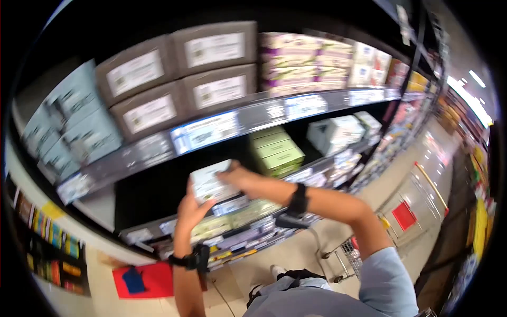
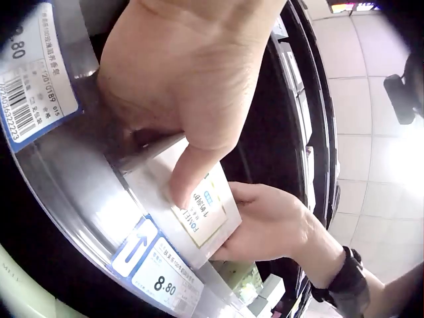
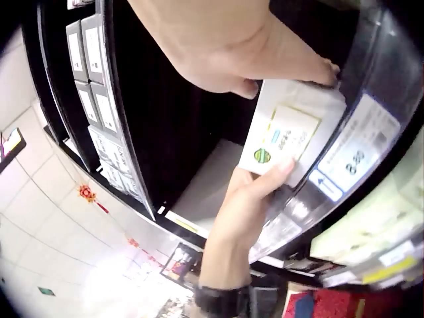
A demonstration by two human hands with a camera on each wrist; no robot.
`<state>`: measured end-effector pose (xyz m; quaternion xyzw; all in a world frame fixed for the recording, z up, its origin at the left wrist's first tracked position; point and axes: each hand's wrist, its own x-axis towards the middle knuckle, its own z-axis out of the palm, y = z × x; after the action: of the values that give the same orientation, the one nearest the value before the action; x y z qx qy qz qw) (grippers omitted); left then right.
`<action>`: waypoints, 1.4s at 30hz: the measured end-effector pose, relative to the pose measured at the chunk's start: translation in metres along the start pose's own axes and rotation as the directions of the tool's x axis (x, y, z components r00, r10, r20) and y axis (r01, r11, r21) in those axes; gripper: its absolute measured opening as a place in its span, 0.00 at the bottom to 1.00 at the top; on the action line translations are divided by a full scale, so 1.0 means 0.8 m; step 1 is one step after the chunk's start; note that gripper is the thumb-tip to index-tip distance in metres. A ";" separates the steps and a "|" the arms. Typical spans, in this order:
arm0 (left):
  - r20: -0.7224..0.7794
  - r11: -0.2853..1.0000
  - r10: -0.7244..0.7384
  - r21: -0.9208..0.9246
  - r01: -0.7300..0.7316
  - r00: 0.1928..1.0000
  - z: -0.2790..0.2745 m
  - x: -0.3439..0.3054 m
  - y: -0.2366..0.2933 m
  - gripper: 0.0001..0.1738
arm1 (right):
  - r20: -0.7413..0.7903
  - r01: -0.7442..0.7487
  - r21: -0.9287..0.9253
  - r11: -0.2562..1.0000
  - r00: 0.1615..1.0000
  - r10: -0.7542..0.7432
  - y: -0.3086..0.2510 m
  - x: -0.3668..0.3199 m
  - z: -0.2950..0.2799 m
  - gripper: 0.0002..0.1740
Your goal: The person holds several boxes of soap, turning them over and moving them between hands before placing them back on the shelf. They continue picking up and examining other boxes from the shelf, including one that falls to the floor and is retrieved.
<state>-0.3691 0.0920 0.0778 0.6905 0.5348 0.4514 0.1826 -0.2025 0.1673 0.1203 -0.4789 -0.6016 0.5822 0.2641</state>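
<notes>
A white box (image 1: 211, 182) (image 2: 192, 205) (image 3: 291, 129) with a gold-framed label is held between both hands over the front edge of a dark shelf. The left hand (image 1: 191, 211) (image 2: 189, 79) (image 3: 242, 205) grips its near side, thumb lying on the printed face. At the opposite end is the right hand (image 1: 240, 178) (image 2: 265, 222) (image 3: 225, 53), its fingers curled on the box's edge. Under the box, a price tag (image 2: 162, 271) (image 3: 358, 149) reading 8.80 is fixed to the clear shelf strip.
Green boxes (image 1: 277, 150) and white boxes (image 1: 338, 133) stand right on the same shelf. Above are grey-brown cartons (image 1: 214, 45) and pale blue packs (image 1: 79, 121). A shopping cart (image 1: 346, 259) stands in the aisle at right; a red mat (image 1: 153, 280) lies on the floor.
</notes>
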 end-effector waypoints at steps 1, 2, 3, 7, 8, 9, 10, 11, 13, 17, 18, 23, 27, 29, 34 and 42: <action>0.015 1.000 -0.008 -0.019 0.008 1.000 0.000 0.000 0.001 0.47 | -0.044 0.056 0.046 0.997 0.998 -0.054 -0.011 -0.021 0.005 0.32; 0.025 0.995 -0.045 -0.090 0.047 0.999 -0.002 -0.002 0.020 0.45 | -0.045 0.053 0.103 0.993 0.998 -0.048 0.001 -0.006 0.010 0.33; 0.057 0.996 -0.041 -0.076 0.045 0.998 -0.005 -0.001 0.024 0.44 | -0.024 -0.002 0.137 0.991 1.000 0.005 -0.015 -0.023 0.009 0.33; 0.168 0.959 -0.106 -0.242 0.145 0.980 -0.009 0.003 0.031 0.39 | 0.055 -0.064 0.315 0.947 0.997 0.049 -0.021 -0.031 0.010 0.31; 0.190 0.953 -0.112 -0.256 0.160 0.975 -0.009 0.005 0.030 0.38 | 0.059 -0.067 0.323 0.944 0.997 0.051 -0.023 -0.034 0.009 0.31; 0.181 0.945 -0.159 -0.255 0.203 0.970 -0.009 0.004 0.038 0.35 | 0.047 -0.067 0.284 0.956 0.997 0.056 -0.025 -0.037 0.006 0.31; 0.193 0.947 -0.154 -0.250 0.201 0.969 -0.006 0.004 0.035 0.35 | 0.039 -0.065 0.295 0.953 0.998 0.056 -0.025 -0.040 0.001 0.31; 0.177 0.957 -0.152 -0.221 0.190 0.972 -0.007 0.003 0.032 0.35 | 0.081 -0.073 0.243 0.967 0.995 0.055 -0.027 -0.044 -0.003 0.33; 0.148 0.959 -0.178 -0.195 0.205 0.973 -0.007 0.001 0.031 0.33 | 0.082 0.027 0.140 0.990 0.996 -0.039 -0.011 -0.033 -0.001 0.37; 0.142 0.934 -0.229 -0.247 0.259 0.963 -0.007 0.002 0.048 0.34 | 0.075 0.421 -0.118 0.900 0.907 -0.414 -0.009 -0.097 -0.039 0.43; 0.145 0.935 -0.229 -0.243 0.259 0.963 -0.008 0.002 0.045 0.34 | 0.047 0.527 -0.150 0.837 0.849 -0.526 -0.003 -0.110 -0.058 0.41; 0.143 0.929 -0.231 -0.262 0.261 0.963 -0.008 0.005 0.043 0.34 | -0.400 0.641 -0.483 0.596 0.444 -0.802 0.013 -0.141 -0.183 0.28; 0.126 0.938 -0.264 -0.197 0.285 0.956 -0.006 0.004 0.045 0.34 | -0.613 0.285 -0.733 0.618 0.118 -0.781 0.022 -0.119 -0.297 0.37; 0.123 0.938 -0.259 -0.204 0.280 0.958 -0.007 0.004 0.043 0.34 | -0.546 0.073 -0.830 0.554 0.100 -0.832 0.026 -0.104 -0.333 0.44; 0.126 0.932 -0.245 -0.243 0.270 0.961 -0.005 0.004 0.043 0.35 | -0.496 -0.052 -0.852 0.521 0.398 -0.772 0.001 -0.104 -0.377 0.43; 0.108 0.937 -0.259 -0.212 0.276 0.960 -0.003 0.003 0.049 0.35 | -0.157 -0.005 -0.884 0.467 0.944 -0.288 -0.029 -0.113 -0.411 0.54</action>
<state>-0.3487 0.0792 0.1089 0.6034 0.5617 0.4526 0.3401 0.1151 0.2379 0.2237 -0.5720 -0.8067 0.0941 0.1145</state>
